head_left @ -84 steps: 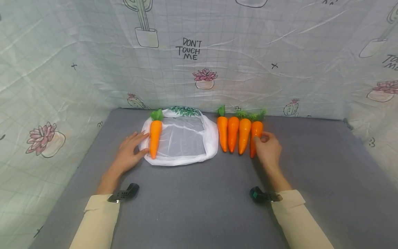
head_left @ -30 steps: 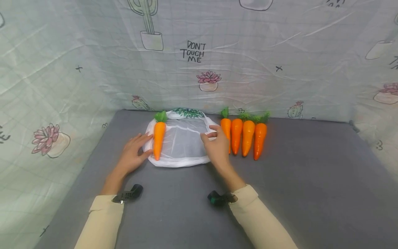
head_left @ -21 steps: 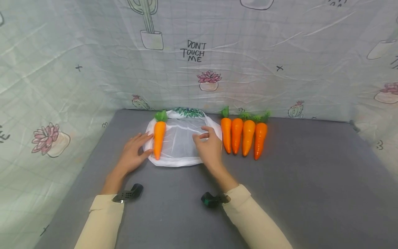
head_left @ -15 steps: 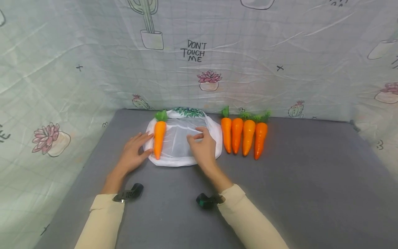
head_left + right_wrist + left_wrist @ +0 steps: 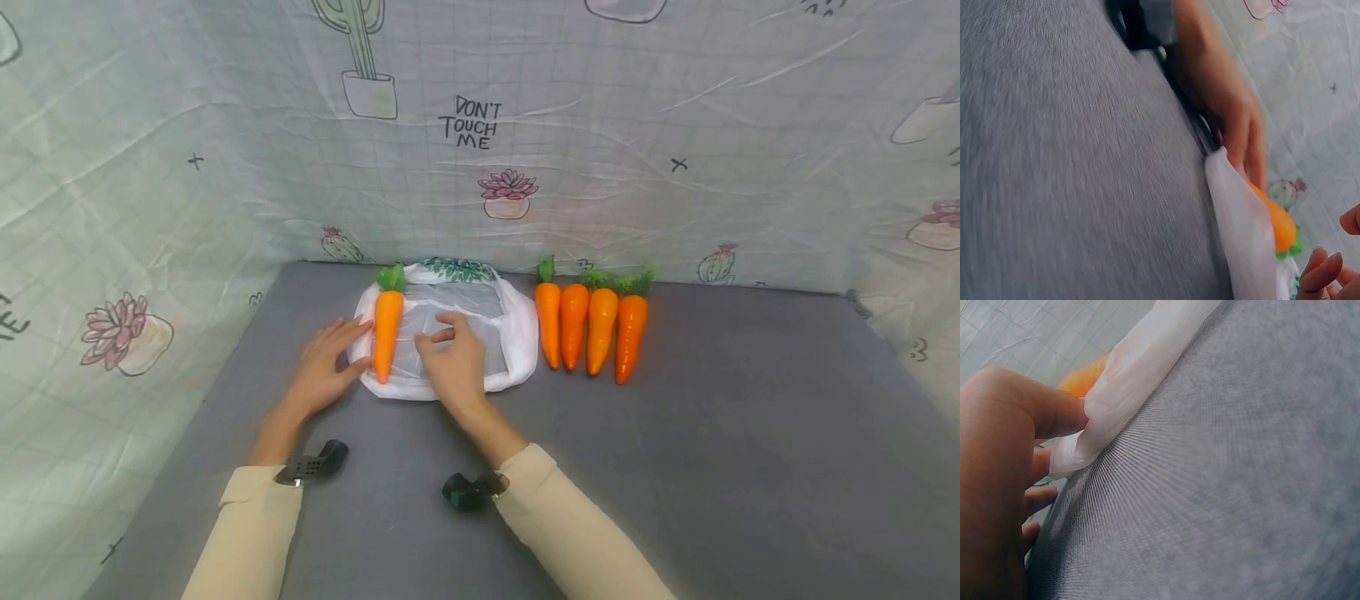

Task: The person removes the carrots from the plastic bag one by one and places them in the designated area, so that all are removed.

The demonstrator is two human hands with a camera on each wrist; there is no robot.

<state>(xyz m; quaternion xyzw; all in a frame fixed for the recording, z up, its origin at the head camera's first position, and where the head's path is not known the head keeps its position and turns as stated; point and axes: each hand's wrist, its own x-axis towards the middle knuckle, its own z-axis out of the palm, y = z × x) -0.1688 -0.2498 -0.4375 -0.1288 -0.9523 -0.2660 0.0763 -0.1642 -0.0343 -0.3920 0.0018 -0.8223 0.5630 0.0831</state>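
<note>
A white bag with a green leaf print lies on the grey table, its thick rim around a sheer middle. One orange carrot with a green top rests on the bag's left side. My left hand touches the bag's left edge beside that carrot, thumb and fingers apart. In the left wrist view the thumb meets the white rim. Over the middle of the bag hovers my right hand, fingers loosely bent, nothing between them. The right wrist view shows a gap between its thumb and fingers.
Several more carrots lie in a row just right of the bag, tops toward the back. A patterned cloth wall rises behind the grey table. Each wrist wears a dark camera band.
My right hand has left the rightmost carrot in the row and moved left across the carrots to above the bag. The left hand stays at the bag's edge; the carrots keep their places.
</note>
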